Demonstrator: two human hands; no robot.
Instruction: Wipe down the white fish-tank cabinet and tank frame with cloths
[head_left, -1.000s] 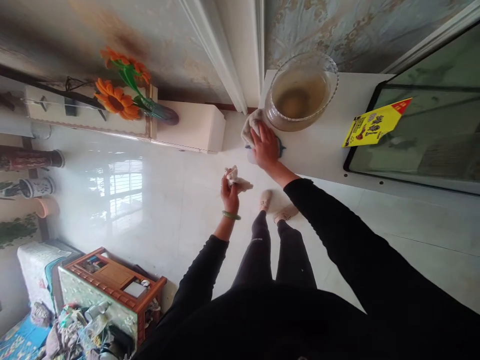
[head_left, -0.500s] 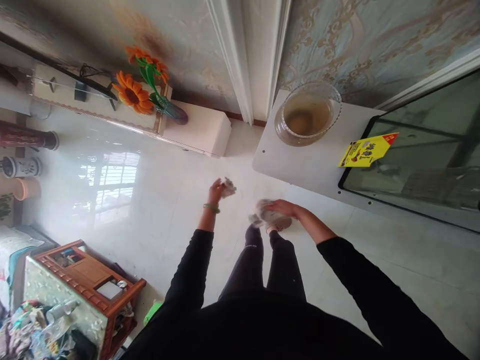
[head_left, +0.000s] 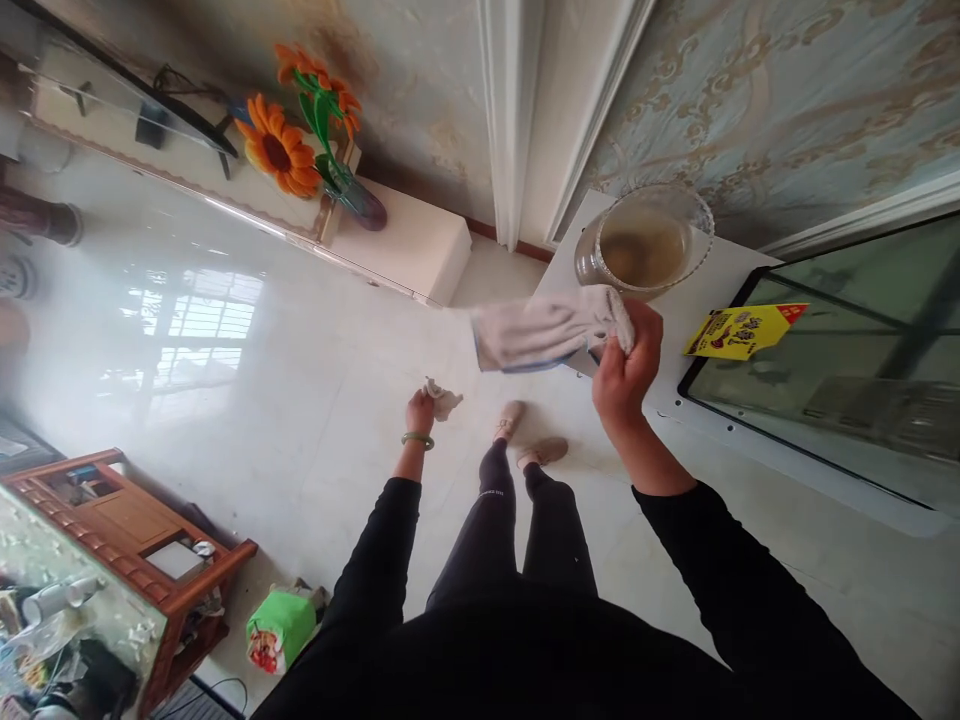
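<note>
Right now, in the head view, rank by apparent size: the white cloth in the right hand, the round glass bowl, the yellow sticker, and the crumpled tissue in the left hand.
1. White cloth, though it is nearest the camera.
2. Round glass bowl.
3. Yellow sticker.
4. Crumpled tissue, smallest.

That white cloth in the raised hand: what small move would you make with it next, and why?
Probably lower the white cloth back onto the white counter beside the glass bowl. The right hand grips it by one end, so it hangs spread in the air beside the counter, while the left hand holds only a small crumpled wad.
</note>
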